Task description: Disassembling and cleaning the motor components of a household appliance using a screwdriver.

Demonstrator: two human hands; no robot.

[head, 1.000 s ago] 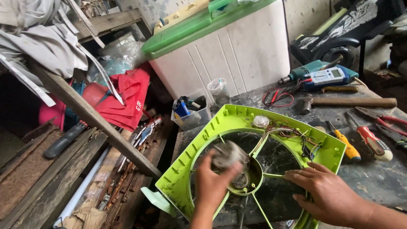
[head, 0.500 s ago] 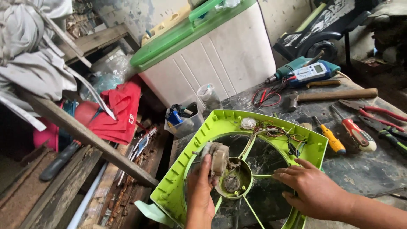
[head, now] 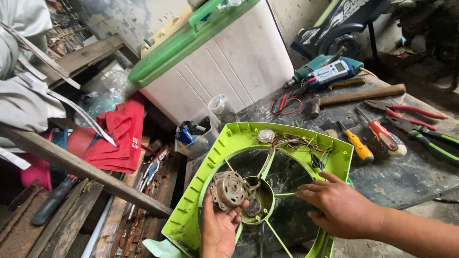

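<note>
A lime-green square fan housing (head: 191,205) lies flat on the dark workbench, with a round opening, thin spokes and a central cup (head: 262,204). My left hand (head: 220,229) holds a small grey, dusty electric motor (head: 228,189) just left of that cup, lifted out of it. My right hand (head: 337,206) rests palm down on the housing's right side, fingers spread toward the centre. Thin coloured wires (head: 301,143) run along the housing's far edge.
Screwdrivers with yellow (head: 356,143) and red (head: 385,136) handles, pliers (head: 420,129), a hammer (head: 356,95), a multimeter (head: 332,72) and a drill (head: 311,71) lie on the bench (head: 406,177) at the right. A white-and-green washing machine (head: 215,62) stands behind. Red cloth (head: 119,134) and wooden planks fill the left.
My left hand has lifted the motor out of the central cup and drawn it to the left. The right hand stayed on the housing. The camera moved closer.
</note>
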